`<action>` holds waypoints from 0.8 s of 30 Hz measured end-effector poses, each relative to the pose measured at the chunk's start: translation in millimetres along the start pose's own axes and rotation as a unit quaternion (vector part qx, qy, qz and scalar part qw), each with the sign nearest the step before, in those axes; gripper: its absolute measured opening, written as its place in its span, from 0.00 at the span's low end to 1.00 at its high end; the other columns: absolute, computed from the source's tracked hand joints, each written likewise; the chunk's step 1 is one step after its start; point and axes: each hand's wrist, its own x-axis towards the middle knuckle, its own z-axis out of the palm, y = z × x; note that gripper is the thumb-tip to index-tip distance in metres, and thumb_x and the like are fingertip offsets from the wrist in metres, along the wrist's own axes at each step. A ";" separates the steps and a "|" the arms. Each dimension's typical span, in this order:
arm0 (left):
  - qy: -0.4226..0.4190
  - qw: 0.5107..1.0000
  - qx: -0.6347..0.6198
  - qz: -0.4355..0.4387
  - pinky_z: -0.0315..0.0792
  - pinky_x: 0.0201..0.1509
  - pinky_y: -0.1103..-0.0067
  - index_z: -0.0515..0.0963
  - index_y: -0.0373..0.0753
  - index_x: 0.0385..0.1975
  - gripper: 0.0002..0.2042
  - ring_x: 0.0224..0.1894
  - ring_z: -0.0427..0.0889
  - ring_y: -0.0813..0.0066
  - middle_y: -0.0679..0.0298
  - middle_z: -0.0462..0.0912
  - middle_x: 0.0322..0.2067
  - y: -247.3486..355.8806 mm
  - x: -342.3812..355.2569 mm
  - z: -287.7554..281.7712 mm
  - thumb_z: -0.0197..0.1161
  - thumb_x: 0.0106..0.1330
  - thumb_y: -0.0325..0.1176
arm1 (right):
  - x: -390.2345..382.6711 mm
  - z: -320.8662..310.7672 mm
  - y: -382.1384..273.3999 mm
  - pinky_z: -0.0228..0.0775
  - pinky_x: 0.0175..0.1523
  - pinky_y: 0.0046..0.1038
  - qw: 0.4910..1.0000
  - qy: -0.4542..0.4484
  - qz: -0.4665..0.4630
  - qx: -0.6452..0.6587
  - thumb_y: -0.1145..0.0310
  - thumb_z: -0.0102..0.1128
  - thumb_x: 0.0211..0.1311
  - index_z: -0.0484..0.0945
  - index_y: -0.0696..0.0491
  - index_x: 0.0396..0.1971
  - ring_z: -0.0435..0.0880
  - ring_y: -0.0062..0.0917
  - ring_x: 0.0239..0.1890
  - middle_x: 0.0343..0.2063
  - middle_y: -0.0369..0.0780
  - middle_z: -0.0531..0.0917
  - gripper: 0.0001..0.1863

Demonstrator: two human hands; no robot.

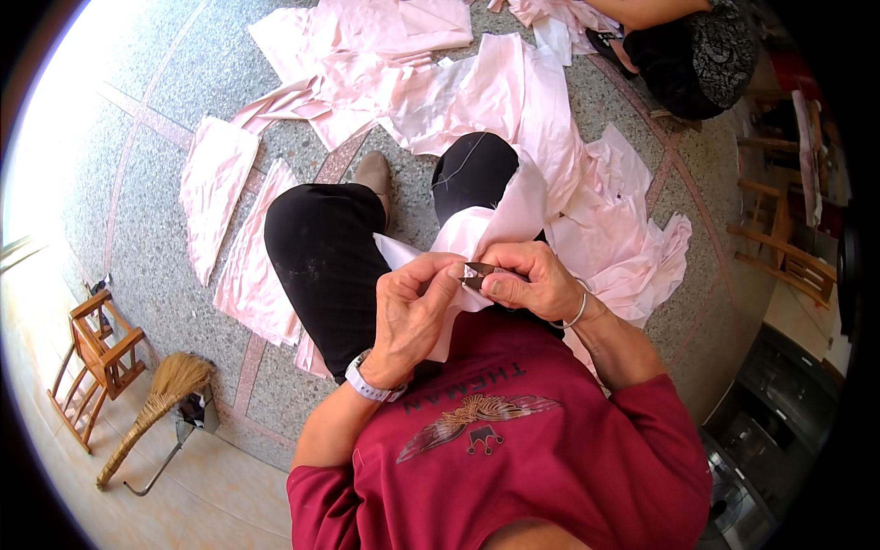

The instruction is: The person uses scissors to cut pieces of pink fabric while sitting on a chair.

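A piece of pale pink cloth [516, 206] lies over my lap and rises to my hands. My left hand [411, 307] is closed, with thumb and fingers pinching the cloth's edge. In my right hand [536, 278] is a pair of small dark thread snips [475, 271], their tips touching or very near the cloth at my left fingertips. Whether the blades have a thread between them is too small to tell. A loose pale thread lies on my right knee [473, 170].
Many pink cloth pieces [458, 101] spread over the speckled floor ahead. At the far right another person [697, 60] crouches beside cloth. To the left stand a small wooden chair [105, 353], a straw broom [160, 399] and a dustpan [197, 412]. Wooden chairs [779, 238] stand right.
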 end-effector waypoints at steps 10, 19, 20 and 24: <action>-0.009 0.999 0.002 -0.050 0.68 0.34 0.89 0.79 0.30 0.40 0.10 0.31 0.73 0.89 0.73 0.78 0.27 -20.4 -1.6 -17.6 0.58 0.71 0.32 | 11.0 -31.3 -28.1 0.69 0.30 0.24 0.979 0.126 -0.079 -0.136 0.65 0.58 0.67 0.75 0.61 0.38 0.76 0.19 0.22 0.27 0.39 0.80 0.12; -0.036 0.998 0.005 -0.060 0.75 0.40 0.86 0.78 0.31 0.38 0.06 0.34 0.79 0.84 0.66 0.81 0.33 -5.2 0.2 -22.8 0.62 0.67 0.28 | 39.4 -10.5 -10.6 0.67 0.31 0.37 0.928 0.145 -0.064 -0.339 0.71 0.57 0.63 0.70 0.59 0.34 0.78 0.45 0.26 0.22 0.50 0.78 0.08; -0.031 0.998 -0.006 -0.055 0.74 0.37 0.86 0.78 0.31 0.37 0.06 0.32 0.78 0.85 0.67 0.81 0.31 -8.1 0.7 -23.8 0.63 0.67 0.28 | 36.9 -8.9 -10.8 0.67 0.31 0.36 0.927 0.165 -0.063 -0.330 0.72 0.58 0.63 0.70 0.59 0.34 0.78 0.44 0.26 0.22 0.50 0.78 0.08; -0.037 0.997 0.028 -0.068 0.72 0.33 0.87 0.78 0.32 0.36 0.07 0.29 0.77 0.86 0.67 0.80 0.27 -11.6 4.3 -28.7 0.63 0.66 0.29 | 32.1 -8.4 -5.5 0.66 0.30 0.28 0.928 0.194 -0.040 -0.316 0.71 0.60 0.64 0.72 0.59 0.35 0.73 0.23 0.23 0.21 0.42 0.75 0.08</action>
